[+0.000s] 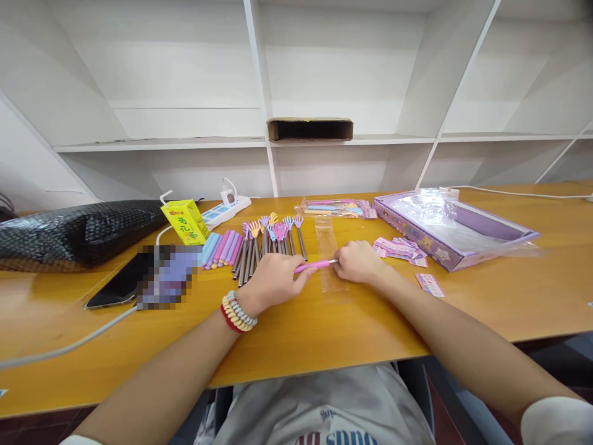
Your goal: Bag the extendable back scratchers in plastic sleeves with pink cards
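Observation:
My left hand [273, 277] is closed round the pink handle of a back scratcher [312, 266]. At the other end my right hand [356, 262] grips its short stretch of metal rod; whatever head it has is hidden in the fingers. Beneath it a clear plastic sleeve [334, 283] lies flat on the table. Just beyond my left hand is a bunch of handleless back scratchers [252, 250], dark metal rods with pastel claw-shaped heads. Loose handles [223, 248] in blue, pink and purple lie side by side to their left.
Small pink cards [399, 248] lie right of my right hand, before a purple box [445, 244] with clear plastic in it. Packaged items [336, 209] lie at the back. Leftward are a yellow drink carton [185, 221], power strip [227, 211], phone [118, 281], cable and black wrapped parcel [83, 235].

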`<state>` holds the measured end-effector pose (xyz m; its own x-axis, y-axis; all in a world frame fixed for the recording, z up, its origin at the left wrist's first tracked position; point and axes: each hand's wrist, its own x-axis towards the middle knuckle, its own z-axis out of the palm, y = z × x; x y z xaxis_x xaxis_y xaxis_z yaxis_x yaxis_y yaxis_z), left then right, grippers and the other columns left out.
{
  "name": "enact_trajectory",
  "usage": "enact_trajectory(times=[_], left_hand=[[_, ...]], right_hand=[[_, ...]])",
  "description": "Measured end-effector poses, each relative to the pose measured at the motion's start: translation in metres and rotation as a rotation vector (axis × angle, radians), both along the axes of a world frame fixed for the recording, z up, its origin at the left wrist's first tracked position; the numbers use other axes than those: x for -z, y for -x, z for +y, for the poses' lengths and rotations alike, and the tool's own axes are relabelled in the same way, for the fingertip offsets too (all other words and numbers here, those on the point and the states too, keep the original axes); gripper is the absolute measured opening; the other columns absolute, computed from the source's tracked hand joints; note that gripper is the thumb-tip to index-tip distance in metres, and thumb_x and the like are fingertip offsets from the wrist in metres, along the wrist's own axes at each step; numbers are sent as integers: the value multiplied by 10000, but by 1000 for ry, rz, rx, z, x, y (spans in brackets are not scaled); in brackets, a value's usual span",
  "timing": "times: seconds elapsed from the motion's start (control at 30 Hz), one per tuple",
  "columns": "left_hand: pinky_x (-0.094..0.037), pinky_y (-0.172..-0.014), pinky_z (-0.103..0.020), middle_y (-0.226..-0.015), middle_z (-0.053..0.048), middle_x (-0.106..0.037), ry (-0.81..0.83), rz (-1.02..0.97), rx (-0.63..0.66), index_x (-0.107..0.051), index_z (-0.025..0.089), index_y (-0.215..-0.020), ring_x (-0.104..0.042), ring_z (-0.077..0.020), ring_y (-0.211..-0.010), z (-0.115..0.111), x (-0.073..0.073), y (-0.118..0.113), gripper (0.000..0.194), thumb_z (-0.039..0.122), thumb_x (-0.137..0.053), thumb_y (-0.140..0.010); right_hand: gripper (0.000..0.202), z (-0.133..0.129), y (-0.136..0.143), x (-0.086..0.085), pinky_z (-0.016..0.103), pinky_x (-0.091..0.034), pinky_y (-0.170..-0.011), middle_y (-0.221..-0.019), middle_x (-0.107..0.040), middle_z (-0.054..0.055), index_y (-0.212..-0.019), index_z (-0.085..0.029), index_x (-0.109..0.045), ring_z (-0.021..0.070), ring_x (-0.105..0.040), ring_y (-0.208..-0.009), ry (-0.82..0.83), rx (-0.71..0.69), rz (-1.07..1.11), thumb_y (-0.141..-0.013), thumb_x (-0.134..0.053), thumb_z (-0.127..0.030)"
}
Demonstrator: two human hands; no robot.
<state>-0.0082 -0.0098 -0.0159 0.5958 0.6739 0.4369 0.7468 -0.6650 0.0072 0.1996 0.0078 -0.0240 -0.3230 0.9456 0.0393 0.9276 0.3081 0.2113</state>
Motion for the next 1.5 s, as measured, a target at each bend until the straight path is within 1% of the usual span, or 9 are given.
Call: enact_trajectory(times=[0.13, 0.27, 0.37, 0.57, 0.87, 1.13, 1.27, 1.37, 1.5], left_hand=[[-284, -480, -254, -522, -32, -570, 13, -6, 6, -568, 163, -612, -484, -123, -450, -4, 3, -3, 437, 454, -377, -877], [-273, -473, -262, -493, -27, -558, 5, -49, -36, -561, 169, -591, -475, -127, -435, -6, 6, -6, 435, 464, -395, -865], [-272, -479, -269, -502, -39, -574, -16, -21, -59, -576, 168, -610, -506, -148, -457, -8, 8, -7, 439, 471, -389, -866], [-252, -468, -269, -520, -50, -584, -43, 77, -35, -575, 161, -627, -519, -152, -458, -10, 8, -6, 454, 469, -358, -881], [-254, -470, -261, -548, -54, -607, -53, 116, -40, -598, 159, -688, -543, -169, -481, -9, 6, -6, 456, 465, -332, -897], [-302, -523, -271, -689, -53, -650, -22, 188, -39, -578, 169, -739, -584, -186, -598, -1, -3, 0, 450, 475, -295, -908], [-304, -522, -278, -677, -49, -650, -18, 192, -75, -572, 179, -711, -593, -197, -609, 2, -8, 3, 487, 525, -283, -895], [-307, -519, -287, -651, -56, -645, -15, 209, -109, -578, 181, -695, -600, -210, -605, 3, -7, 3, 512, 543, -273, -889], [-338, -533, -297, -634, -76, -644, -3, 243, -103, -599, 171, -698, -611, -222, -608, 1, -2, 0, 529, 523, -258, -897]], right_hand=[[373, -5, 1, 0, 325, -426, -680, -825, -683, 150, -866, -171, -714, 261, -645, -784, 19, -28, 18, -834, -380, -333], [356, -9, 3, 0, 326, -425, -680, -832, -690, 135, -920, -210, -717, 263, -647, -791, 21, -19, 55, -824, -392, -319], [356, -10, 3, 0, 332, -426, -677, -841, -688, 149, -909, -194, -721, 272, -645, -800, 30, -3, 52, -811, -402, -315], [372, -12, 2, -3, 345, -431, -673, -849, -681, 177, -867, -154, -719, 288, -642, -812, 58, -16, 46, -808, -391, -318], [330, -11, 2, -1, 327, -429, -670, -821, -681, 172, -824, -143, -712, 271, -644, -790, 37, 2, 48, -775, -423, -294], [380, -1, -4, 5, 300, -405, -597, -765, -678, 129, -768, -158, -675, 243, -639, -708, -65, -104, 69, -825, -363, -368], [334, 1, -9, 3, 276, -392, -576, -778, -682, 97, -800, -176, -656, 220, -637, -709, -40, -167, 102, -829, -378, -359], [345, -1, -8, 3, 275, -399, -581, -790, -682, 103, -822, -164, -653, 219, -641, -717, -19, -204, 84, -841, -371, -361], [359, -5, -2, 6, 306, -425, -602, -780, -681, 136, -785, -138, -667, 254, -653, -722, -37, -172, 9, -840, -356, -310]])
